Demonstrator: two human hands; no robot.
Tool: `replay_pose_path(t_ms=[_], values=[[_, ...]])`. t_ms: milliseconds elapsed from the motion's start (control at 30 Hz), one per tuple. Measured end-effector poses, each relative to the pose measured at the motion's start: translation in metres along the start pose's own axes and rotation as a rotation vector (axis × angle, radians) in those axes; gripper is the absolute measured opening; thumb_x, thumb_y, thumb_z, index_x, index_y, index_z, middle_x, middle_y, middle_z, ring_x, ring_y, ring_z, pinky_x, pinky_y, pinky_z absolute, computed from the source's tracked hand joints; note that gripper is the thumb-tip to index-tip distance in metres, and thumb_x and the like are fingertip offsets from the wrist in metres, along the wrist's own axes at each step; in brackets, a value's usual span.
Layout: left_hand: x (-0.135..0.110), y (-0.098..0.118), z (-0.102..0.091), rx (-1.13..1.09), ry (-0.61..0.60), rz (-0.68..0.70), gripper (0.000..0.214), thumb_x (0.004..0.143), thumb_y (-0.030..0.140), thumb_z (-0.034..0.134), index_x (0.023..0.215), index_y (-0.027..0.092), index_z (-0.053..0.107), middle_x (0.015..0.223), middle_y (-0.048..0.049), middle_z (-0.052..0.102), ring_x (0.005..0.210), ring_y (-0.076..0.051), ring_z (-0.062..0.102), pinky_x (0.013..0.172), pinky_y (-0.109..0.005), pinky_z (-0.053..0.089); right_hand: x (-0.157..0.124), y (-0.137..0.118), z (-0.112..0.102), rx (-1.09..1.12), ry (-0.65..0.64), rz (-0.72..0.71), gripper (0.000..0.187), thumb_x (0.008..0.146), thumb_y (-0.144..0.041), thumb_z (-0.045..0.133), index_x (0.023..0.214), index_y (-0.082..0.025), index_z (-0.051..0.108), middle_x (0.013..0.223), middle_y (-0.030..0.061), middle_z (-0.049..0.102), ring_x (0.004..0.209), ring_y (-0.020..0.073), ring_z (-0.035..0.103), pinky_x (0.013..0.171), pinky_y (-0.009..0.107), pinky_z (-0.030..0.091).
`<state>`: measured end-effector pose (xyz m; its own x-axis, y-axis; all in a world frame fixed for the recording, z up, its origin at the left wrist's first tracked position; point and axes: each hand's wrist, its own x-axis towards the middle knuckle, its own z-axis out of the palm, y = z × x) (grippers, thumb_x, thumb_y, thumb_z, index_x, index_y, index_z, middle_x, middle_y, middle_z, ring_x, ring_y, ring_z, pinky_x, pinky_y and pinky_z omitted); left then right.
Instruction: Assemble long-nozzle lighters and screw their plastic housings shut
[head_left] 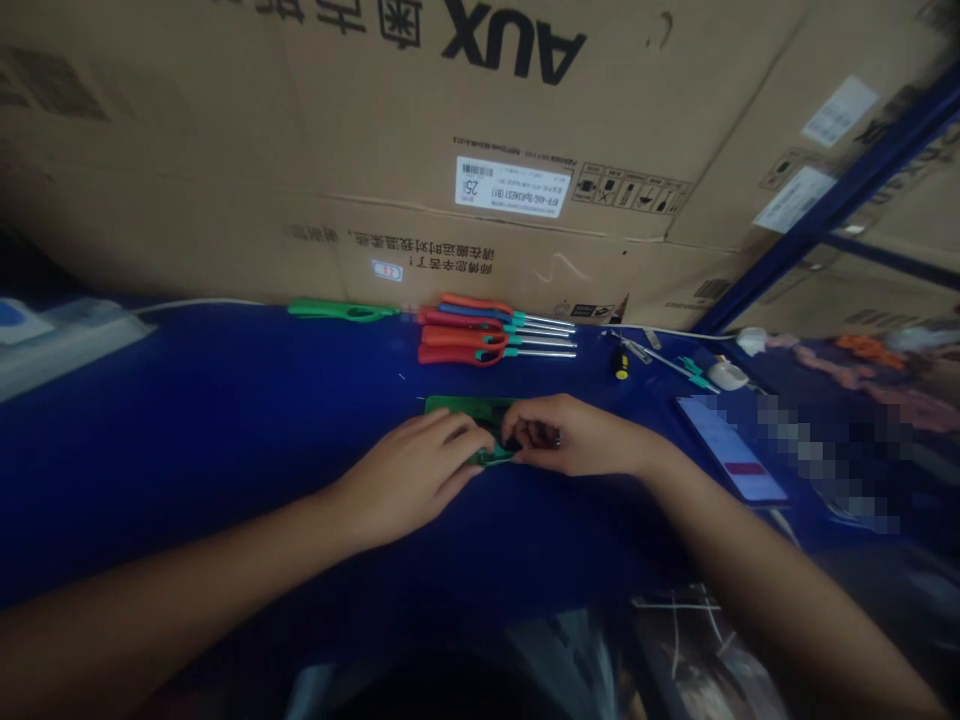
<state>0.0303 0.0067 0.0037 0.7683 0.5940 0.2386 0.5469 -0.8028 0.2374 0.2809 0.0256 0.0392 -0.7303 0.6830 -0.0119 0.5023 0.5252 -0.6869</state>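
Note:
On the blue work surface in front of me lies a green plastic lighter casing [465,405], partly hidden by my fingers. My left hand [416,468] is closed over its left part, fingertips pressing on it. From the other side my right hand [574,435] reaches in with curled fingers pinched at the casing's right part. A small dark piece seems to be at those fingertips, but I cannot make out what it is. Just beyond my hands lie several long-nosed lighters [465,340] in red, orange and blue, metal tubes pointing right.
A green lighter handle [341,311] lies by the large cardboard box [337,150] at the back. To the right are a yellow-and-black screwdriver [621,365], small loose parts [694,373] and a phone [731,450]. A blue metal frame [780,200] rises at right.

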Motion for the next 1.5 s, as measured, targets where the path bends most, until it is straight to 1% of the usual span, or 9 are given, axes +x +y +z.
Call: replay_pose_path(t_ms=[133,267,333,533,767,1000,1167,1367,1500], values=[[0.0008,-0.0001,-0.0006,-0.022,0.004,0.005,0.019,0.102,0.023,0.050,0.119,0.023,0.059,0.113,-0.0041,0.063,0.107,-0.023,0.058,0.097,-0.041,0.047,0.0000,-0.0010,-0.0008,-0.101,-0.015,-0.064,0.006,0.088,-0.014,0.066,0.093,-0.015,0.069,0.086,0.0015,0.061,0.071,0.0103,0.056,0.065,0.022,0.045],[0.0012,0.0013,-0.0022,-0.016,-0.009,0.012,0.020,0.102,0.023,0.050,0.119,0.024,0.060,0.109,-0.0042,0.063,0.104,-0.023,0.059,0.096,-0.042,0.047,0.0003,-0.0016,-0.0019,-0.111,-0.027,-0.123,0.012,0.092,-0.009,0.060,0.091,-0.015,0.070,0.092,0.0045,0.064,0.082,0.0135,0.061,0.075,0.026,0.048],[0.0013,0.0019,-0.0023,-0.010,-0.012,0.015,0.020,0.102,0.023,0.050,0.119,0.024,0.061,0.107,-0.0045,0.063,0.103,-0.023,0.059,0.096,-0.041,0.047,0.0003,-0.0010,-0.0022,-0.122,-0.025,-0.138,0.015,0.092,-0.007,0.058,0.091,-0.015,0.070,0.091,0.0049,0.064,0.083,0.0141,0.062,0.076,0.027,0.048],[0.0017,0.0010,-0.0011,-0.005,0.007,0.012,0.019,0.102,0.025,0.050,0.117,0.023,0.062,0.107,-0.0046,0.064,0.103,-0.022,0.060,0.096,-0.040,0.048,-0.0019,-0.0010,-0.0026,-0.157,-0.027,-0.167,0.013,0.093,-0.013,0.059,0.096,-0.016,0.071,0.092,0.0057,0.066,0.082,0.0144,0.062,0.074,0.027,0.049],[0.0013,0.0006,-0.0015,-0.017,-0.005,0.015,0.019,0.102,0.025,0.050,0.117,0.023,0.062,0.107,-0.0045,0.063,0.103,-0.022,0.059,0.096,-0.040,0.047,-0.0025,-0.0050,-0.0006,-0.171,-0.015,-0.124,0.010,0.087,-0.013,0.065,0.096,-0.018,0.066,0.084,0.0001,0.061,0.069,0.0104,0.054,0.064,0.023,0.044],[0.0015,0.0002,-0.0008,-0.020,0.003,0.028,0.019,0.102,0.024,0.050,0.116,0.023,0.064,0.105,-0.0047,0.063,0.103,-0.022,0.059,0.097,-0.039,0.047,-0.0018,-0.0013,0.0003,-0.176,-0.015,-0.156,0.009,0.091,-0.012,0.061,0.095,-0.017,0.066,0.087,0.0027,0.064,0.074,0.0114,0.058,0.068,0.023,0.044],[0.0019,-0.0006,0.0001,-0.027,0.007,0.033,0.020,0.103,0.024,0.050,0.115,0.023,0.066,0.104,-0.0049,0.064,0.101,-0.021,0.060,0.095,-0.038,0.047,-0.0019,-0.0010,0.0017,-0.205,0.011,-0.154,0.007,0.089,-0.015,0.064,0.094,-0.018,0.067,0.079,-0.0001,0.060,0.067,0.0105,0.055,0.063,0.022,0.044],[0.0009,-0.0007,-0.0010,-0.016,-0.009,0.040,0.021,0.102,0.023,0.051,0.118,0.024,0.065,0.106,-0.0049,0.063,0.101,-0.022,0.059,0.093,-0.039,0.048,0.0000,0.0030,0.0020,-0.121,0.025,-0.164,0.009,0.086,-0.011,0.064,0.092,-0.016,0.068,0.079,0.0004,0.063,0.067,0.0101,0.058,0.064,0.023,0.046],[0.0007,0.0002,-0.0020,-0.006,-0.010,0.044,0.024,0.102,0.022,0.051,0.120,0.025,0.066,0.107,-0.0057,0.062,0.101,-0.023,0.058,0.090,-0.039,0.049,0.0007,0.0046,0.0009,-0.090,0.024,-0.128,0.006,0.086,-0.014,0.065,0.090,-0.017,0.068,0.078,-0.0003,0.062,0.065,0.0096,0.056,0.063,0.022,0.046]])
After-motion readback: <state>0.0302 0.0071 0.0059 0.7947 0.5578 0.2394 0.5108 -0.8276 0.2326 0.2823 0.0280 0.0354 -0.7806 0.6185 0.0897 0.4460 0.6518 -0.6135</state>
